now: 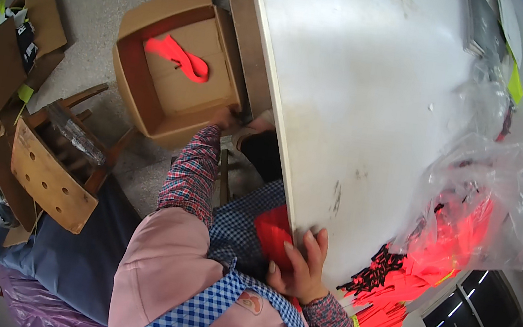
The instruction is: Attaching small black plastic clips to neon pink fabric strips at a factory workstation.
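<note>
On the floor left of the table, a cardboard box (127,81) stands with its top open, and a bright red-orange fabric strip (185,62) lies folded over in it. My left hand (223,118) reaches down to the box's near right corner and appears closed on its rim; the fingertips are partly hidden. My right hand (305,269) rests at the edge of the white table (349,109), fingers apart and thumb off to the side. Beside it, a red fabric piece (274,232) hangs over my lap against the table edge, partly covered by the hand.
Red-orange strips with black ends (382,301) are heaped at the table's near right, partly under a clear plastic bag (468,213). A wooden stool (52,177) lies tipped at left, near another open carton (4,70). Dark blue cloth (83,245) is at lower left.
</note>
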Demonstrator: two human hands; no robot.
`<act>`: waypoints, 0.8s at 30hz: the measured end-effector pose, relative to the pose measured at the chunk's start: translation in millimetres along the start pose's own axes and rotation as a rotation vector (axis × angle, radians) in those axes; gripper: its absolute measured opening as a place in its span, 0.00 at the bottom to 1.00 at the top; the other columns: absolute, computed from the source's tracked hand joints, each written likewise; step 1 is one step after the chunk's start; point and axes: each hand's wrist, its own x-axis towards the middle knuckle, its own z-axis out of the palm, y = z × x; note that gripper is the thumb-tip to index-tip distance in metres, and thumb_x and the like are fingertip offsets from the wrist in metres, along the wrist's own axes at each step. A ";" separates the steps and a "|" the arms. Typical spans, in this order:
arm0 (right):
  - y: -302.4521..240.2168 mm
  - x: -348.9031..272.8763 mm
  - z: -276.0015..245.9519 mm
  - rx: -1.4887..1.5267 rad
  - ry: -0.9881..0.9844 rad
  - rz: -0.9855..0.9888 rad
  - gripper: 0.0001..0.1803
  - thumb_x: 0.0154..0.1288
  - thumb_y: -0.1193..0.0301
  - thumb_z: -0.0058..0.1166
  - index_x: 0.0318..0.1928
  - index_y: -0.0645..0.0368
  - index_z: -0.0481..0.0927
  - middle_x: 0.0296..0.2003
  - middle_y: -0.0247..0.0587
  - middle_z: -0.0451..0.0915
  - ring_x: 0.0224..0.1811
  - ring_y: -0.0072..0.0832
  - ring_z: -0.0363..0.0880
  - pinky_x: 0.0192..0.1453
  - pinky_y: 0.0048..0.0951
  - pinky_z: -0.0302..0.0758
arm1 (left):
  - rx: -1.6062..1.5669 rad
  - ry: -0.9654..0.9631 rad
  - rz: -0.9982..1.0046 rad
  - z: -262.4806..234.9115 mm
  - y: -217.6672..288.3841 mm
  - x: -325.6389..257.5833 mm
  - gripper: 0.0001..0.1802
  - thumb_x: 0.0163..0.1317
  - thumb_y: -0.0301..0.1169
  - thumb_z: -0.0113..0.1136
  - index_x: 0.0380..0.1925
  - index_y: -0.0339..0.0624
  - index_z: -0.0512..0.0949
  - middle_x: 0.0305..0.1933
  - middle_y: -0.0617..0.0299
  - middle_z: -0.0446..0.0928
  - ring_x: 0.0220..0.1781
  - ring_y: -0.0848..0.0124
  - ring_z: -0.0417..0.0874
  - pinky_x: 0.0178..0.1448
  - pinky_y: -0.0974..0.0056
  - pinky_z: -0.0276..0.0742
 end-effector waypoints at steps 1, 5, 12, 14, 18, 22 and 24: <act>-2.7 2.2 -0.8 0.026 0.025 -0.022 0.26 0.54 0.66 0.60 0.53 0.61 0.76 0.61 0.56 0.65 0.68 0.62 0.56 0.68 0.57 0.59 | 0.008 -0.007 0.004 4.6 20.9 -13.3 0.23 0.48 0.34 0.66 0.46 0.42 0.78 0.39 0.50 0.83 0.46 0.58 0.84 0.51 0.57 0.77; 5.4 9.1 4.8 0.103 0.087 -0.033 0.26 0.53 0.69 0.60 0.54 0.62 0.76 0.61 0.56 0.66 0.66 0.62 0.59 0.67 0.56 0.61 | -0.247 0.374 -0.106 -35.5 140.6 -55.8 0.15 0.66 0.41 0.56 0.40 0.40 0.80 0.26 0.61 0.79 0.25 0.69 0.77 0.31 0.63 0.72; 11.4 25.1 11.7 0.180 0.264 -0.122 0.24 0.51 0.74 0.59 0.52 0.62 0.76 0.58 0.54 0.69 0.65 0.55 0.63 0.67 0.46 0.66 | -0.984 0.646 0.770 -165.2 415.5 -229.8 0.16 0.71 0.36 0.45 0.23 0.45 0.70 0.15 0.67 0.63 0.15 0.79 0.61 0.20 0.72 0.57; 9.6 21.3 14.7 0.180 0.354 -0.151 0.23 0.52 0.74 0.59 0.51 0.62 0.76 0.57 0.54 0.70 0.64 0.55 0.64 0.67 0.46 0.67 | -1.065 0.296 1.388 -177.0 474.1 -296.5 0.16 0.69 0.41 0.48 0.24 0.45 0.70 0.16 0.68 0.67 0.16 0.79 0.62 0.24 0.69 0.63; 5.3 -24.4 21.0 0.150 0.531 -0.182 0.20 0.54 0.77 0.58 0.50 0.61 0.77 0.56 0.50 0.72 0.65 0.49 0.66 0.67 0.44 0.67 | -1.371 -0.119 1.825 -140.7 526.6 -414.8 0.04 0.62 0.30 0.59 0.31 0.42 0.78 0.33 0.66 0.75 0.32 0.75 0.79 0.34 0.70 0.77; 28.4 -110.4 9.5 -0.038 0.663 -0.045 0.17 0.55 0.79 0.56 0.48 0.60 0.77 0.54 0.49 0.73 0.63 0.47 0.68 0.66 0.43 0.68 | -1.470 -0.671 1.906 -88.0 534.6 -470.1 0.04 0.58 0.19 0.60 0.33 0.38 0.77 0.43 0.60 0.73 0.44 0.69 0.81 0.40 0.70 0.83; 44.6 -153.3 5.3 -0.087 0.765 0.116 0.17 0.55 0.79 0.55 0.47 0.60 0.77 0.54 0.48 0.73 0.63 0.45 0.68 0.67 0.43 0.66 | -1.505 -0.768 1.886 -70.6 534.7 -488.1 0.03 0.59 0.21 0.59 0.33 0.38 0.77 0.44 0.60 0.73 0.45 0.69 0.81 0.39 0.69 0.83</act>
